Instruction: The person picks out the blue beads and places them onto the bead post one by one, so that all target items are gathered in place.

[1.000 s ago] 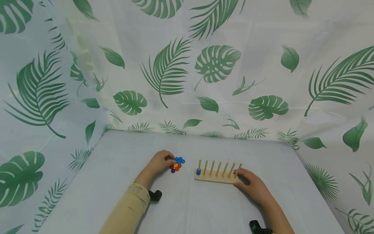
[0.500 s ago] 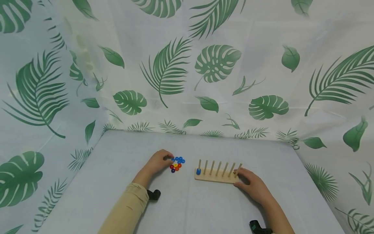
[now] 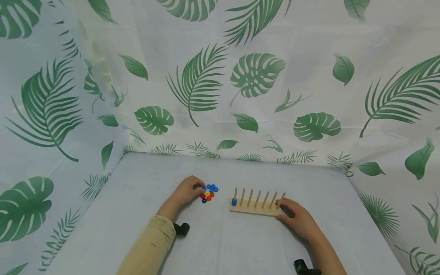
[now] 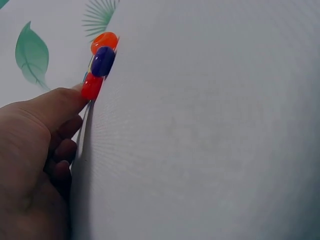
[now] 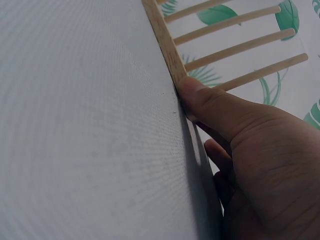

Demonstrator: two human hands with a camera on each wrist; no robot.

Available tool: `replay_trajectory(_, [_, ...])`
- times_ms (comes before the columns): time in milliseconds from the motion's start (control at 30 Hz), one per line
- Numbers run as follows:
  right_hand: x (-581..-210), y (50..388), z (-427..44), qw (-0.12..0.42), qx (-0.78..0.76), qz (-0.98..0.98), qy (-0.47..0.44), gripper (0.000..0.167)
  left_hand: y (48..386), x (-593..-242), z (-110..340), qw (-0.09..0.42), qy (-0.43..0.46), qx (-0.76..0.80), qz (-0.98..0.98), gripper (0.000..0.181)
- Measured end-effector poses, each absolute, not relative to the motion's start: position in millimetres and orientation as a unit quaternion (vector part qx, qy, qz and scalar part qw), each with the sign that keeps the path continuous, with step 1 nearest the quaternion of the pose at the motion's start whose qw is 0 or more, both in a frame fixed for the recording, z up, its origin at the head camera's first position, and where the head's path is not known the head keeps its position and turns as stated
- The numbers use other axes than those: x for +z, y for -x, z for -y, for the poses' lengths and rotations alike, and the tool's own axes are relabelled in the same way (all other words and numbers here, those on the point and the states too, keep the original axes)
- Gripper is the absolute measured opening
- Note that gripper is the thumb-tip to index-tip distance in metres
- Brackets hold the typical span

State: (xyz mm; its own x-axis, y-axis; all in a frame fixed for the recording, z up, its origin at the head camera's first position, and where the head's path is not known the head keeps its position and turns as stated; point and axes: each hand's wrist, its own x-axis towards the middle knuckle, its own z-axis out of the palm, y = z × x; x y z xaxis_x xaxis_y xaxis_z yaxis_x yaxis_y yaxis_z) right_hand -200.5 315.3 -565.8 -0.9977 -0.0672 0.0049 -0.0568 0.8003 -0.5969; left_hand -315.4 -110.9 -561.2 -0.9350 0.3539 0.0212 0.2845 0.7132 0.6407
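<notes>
My left hand (image 3: 186, 191) is at the left edge of a small cluster of coloured beads, thumb and forefinger pinching a blue bead (image 3: 204, 188). Several other blue beads (image 3: 213, 186) lie just right of it. Nearer me are a yellow, a dark blue (image 4: 103, 61), red (image 4: 91, 87) and orange (image 4: 105, 42) beads. In the left wrist view the thumb hides the pinched bead. My right hand (image 3: 298, 219) grips the right end of a wooden peg board (image 3: 252, 209), thumb on its front edge (image 5: 170, 52). Blue beads (image 3: 234, 201) sit on the leftmost peg; the other pegs are bare.
A white cloth covers the table (image 3: 220, 244). Behind and at the sides hang white sheets with green leaf prints (image 3: 256, 74). Black wrist cameras (image 3: 182, 229) are worn on both wrists.
My left hand has drawn slightly left, and a blue bead now shows at its fingertips, apart from the other blue ones. My right hand and the peg board have stayed put.
</notes>
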Motion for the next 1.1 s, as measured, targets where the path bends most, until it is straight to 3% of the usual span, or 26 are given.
replay_trajectory(533, [-565.1,199.8,-315.0,0.007,-0.312,-0.949,0.036,0.057,310.7,-555.2,112.4,0.074,-0.138,0.371,-0.915,0.020])
replay_trajectory(1100, [-565.4,200.2,-314.9,0.006,-0.313,-0.949,0.036,0.056,308.1,-538.8,107.8,0.057,-0.164,0.382,-0.908,0.021])
